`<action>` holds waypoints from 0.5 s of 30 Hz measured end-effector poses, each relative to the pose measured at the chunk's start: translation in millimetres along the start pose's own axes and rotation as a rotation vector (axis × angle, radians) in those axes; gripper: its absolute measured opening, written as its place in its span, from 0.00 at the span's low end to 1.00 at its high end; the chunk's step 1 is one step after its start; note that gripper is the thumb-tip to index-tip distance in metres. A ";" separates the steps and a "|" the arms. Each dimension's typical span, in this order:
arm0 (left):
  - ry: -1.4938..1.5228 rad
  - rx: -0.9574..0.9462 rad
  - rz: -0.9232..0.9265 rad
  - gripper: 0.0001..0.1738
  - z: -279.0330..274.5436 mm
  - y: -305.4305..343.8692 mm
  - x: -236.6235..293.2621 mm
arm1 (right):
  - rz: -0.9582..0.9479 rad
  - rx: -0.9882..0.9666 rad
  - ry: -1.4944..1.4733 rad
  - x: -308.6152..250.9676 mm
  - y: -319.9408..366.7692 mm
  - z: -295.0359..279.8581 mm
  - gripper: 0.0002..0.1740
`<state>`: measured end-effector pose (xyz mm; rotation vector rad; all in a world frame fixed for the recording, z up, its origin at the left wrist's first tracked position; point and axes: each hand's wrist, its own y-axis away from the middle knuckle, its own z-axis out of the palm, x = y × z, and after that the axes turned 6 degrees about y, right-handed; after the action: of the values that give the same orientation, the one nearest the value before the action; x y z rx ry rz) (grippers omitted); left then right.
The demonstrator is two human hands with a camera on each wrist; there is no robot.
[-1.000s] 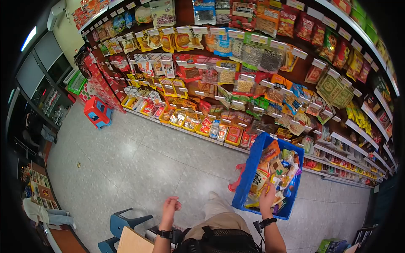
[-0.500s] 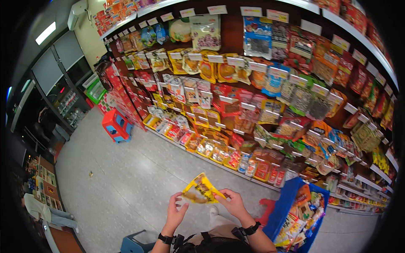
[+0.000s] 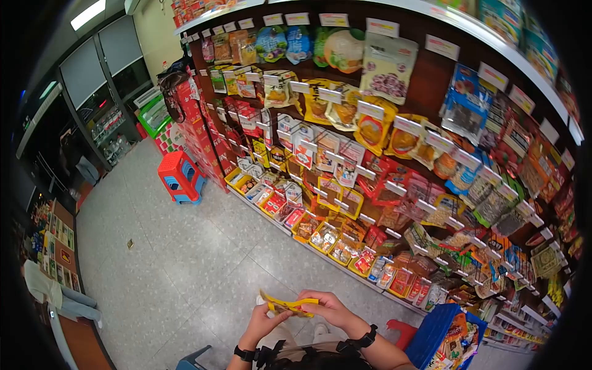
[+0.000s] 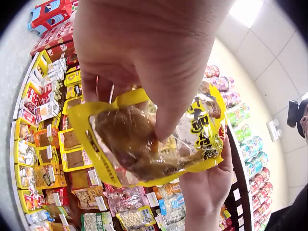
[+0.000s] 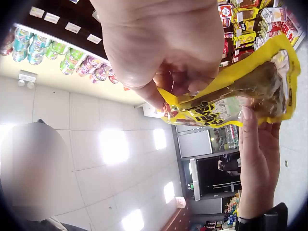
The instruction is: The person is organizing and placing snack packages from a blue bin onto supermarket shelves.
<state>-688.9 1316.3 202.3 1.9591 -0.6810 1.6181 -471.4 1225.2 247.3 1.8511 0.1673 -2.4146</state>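
Note:
A yellow-edged snack packet (image 3: 290, 304) with a clear window is held between both hands low in the head view. The left hand (image 3: 264, 325) pinches its left end, thumb on the face, as the left wrist view shows over the packet (image 4: 130, 139). My right hand (image 3: 333, 309) grips the other end, its fingers curled at the edge. Brown food shows through the packet (image 5: 260, 91) in the right wrist view.
Shelves of hanging snack packets (image 3: 370, 123) stretch across the front, with small trays (image 3: 327, 237) along the bottom. A blue basket (image 3: 431, 336) of packets stands at the lower right. Further left are a red and blue stool (image 3: 180, 176) and grey floor (image 3: 185, 246).
The right hand has left the basket and both hands have come to hold the yellow packet, now tilted flatter and lower. The head view has swung left and nearer the shelves.

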 end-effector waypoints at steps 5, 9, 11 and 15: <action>0.168 -0.107 -0.195 0.15 -92.0 -64.4 -16.8 | -0.036 0.170 0.174 7.6 -116.8 10.5 0.11; 0.091 -0.213 -0.120 0.14 -183.6 -126.3 -10.1 | 0.128 0.344 0.047 19.0 -217.3 26.0 0.14; 0.188 -0.195 -0.119 0.13 -220.8 -151.4 2.6 | 0.195 0.436 -0.042 19.7 -263.0 34.2 0.15; 0.288 -0.131 -0.163 0.12 -289.3 -203.8 -1.6 | 0.117 0.435 -0.059 -0.7 -359.7 54.8 0.21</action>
<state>-765.7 1660.2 234.6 1.6031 -0.4871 1.6650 -574.4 1573.2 272.6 1.8722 -0.4950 -2.5683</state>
